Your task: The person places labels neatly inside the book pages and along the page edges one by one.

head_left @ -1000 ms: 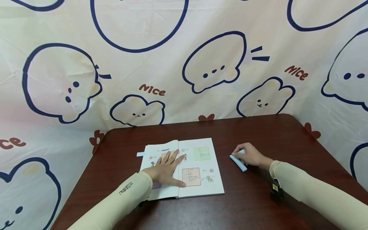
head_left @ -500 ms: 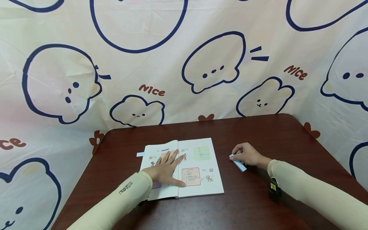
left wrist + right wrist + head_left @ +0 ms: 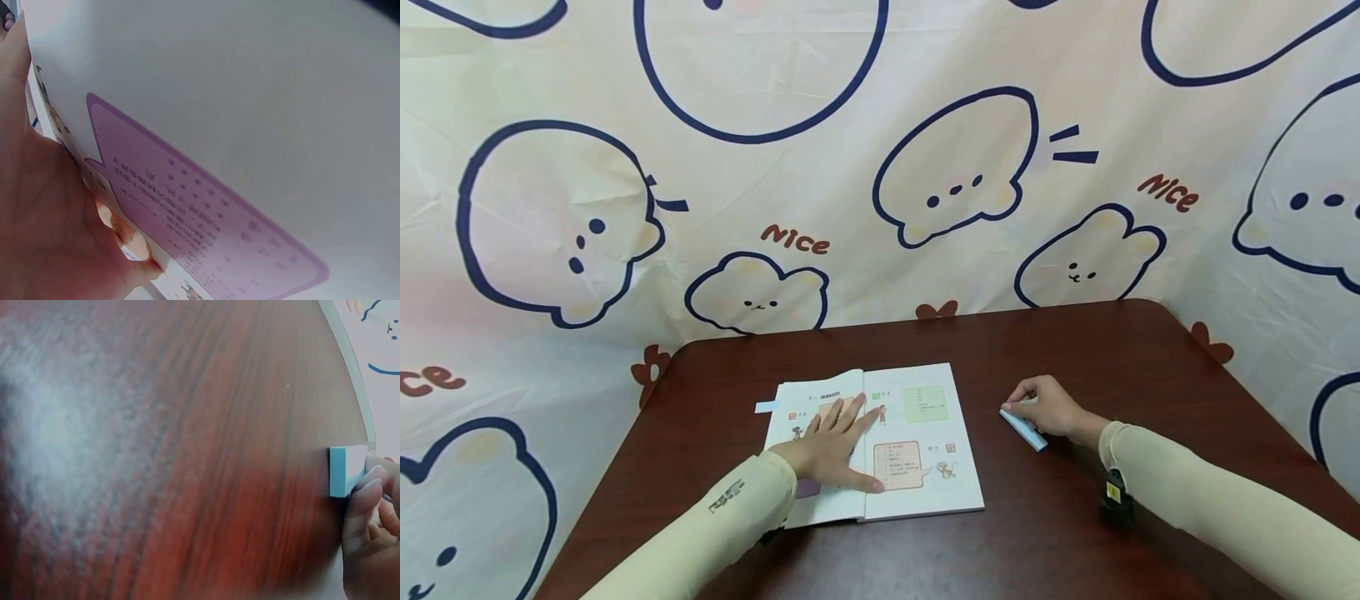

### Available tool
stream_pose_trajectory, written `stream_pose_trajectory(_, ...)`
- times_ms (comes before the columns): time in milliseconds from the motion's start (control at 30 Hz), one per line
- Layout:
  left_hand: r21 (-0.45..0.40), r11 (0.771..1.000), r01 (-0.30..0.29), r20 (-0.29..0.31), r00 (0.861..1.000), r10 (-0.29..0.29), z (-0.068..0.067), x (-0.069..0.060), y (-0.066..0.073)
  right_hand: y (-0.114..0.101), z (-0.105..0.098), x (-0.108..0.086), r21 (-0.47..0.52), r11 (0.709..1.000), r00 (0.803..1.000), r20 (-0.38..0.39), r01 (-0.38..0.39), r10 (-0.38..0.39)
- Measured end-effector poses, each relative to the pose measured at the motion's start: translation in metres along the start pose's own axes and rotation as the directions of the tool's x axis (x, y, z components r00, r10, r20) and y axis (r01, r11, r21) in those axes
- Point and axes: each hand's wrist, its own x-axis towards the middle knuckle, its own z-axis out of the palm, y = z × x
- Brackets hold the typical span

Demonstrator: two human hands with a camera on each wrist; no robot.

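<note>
In the head view an open book with printed pages lies on the table, and my left hand rests on it, fingers spread, across the left page and the fold. The left wrist view shows the palm beside a purple speech bubble on the page. To the right of the book, my right hand pinches the upper-left end of a narrow light blue pad. In the right wrist view thumb and fingers meet the pad on its far side; part of it is hidden.
A light blue tab sticks out from the book's left edge. The dark reddish-brown table reaches to a cloth backdrop with blue cartoon outlines, which also hangs at both sides.
The fingers of my right hand have shifted toward the pad's upper-left end, and the light blue part showing above the hand a second ago is out of sight. My left hand keeps its place.
</note>
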Motion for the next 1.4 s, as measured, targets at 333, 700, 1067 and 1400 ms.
stream_pose_trajectory(333, 0.003, 1.0, -0.002, -0.004, 1.0, 0.002, 0.0, -0.001, 0.002, 0.004, 0.004, 0.0, -0.05, 0.999, 0.996, -0.085, -0.002, -0.002)
stream_pose_trajectory(700, 0.001, 1.0, 0.002, -0.011, 1.0, -0.002, 0.001, 0.0, 0.0, -0.003, 0.005, -0.001, -0.047, 0.999, 0.998, -0.068, -0.023, 0.02)
stream_pose_trajectory(1067, 0.003, 1.0, 0.001, -0.006, 1.0, -0.001, 0.003, 0.003, -0.003, -0.007, 0.006, -0.003, -0.008, 0.998, 0.994, -0.094, -0.064, 0.063)
stream_pose_trajectory(1400, 0.015, 1.0, 0.005, -0.012, 1.0, -0.005, 0.003, 0.003, -0.002, -0.005, 0.008, -0.002, -0.025, 0.997, 0.992, -0.112, -0.067, 0.064)
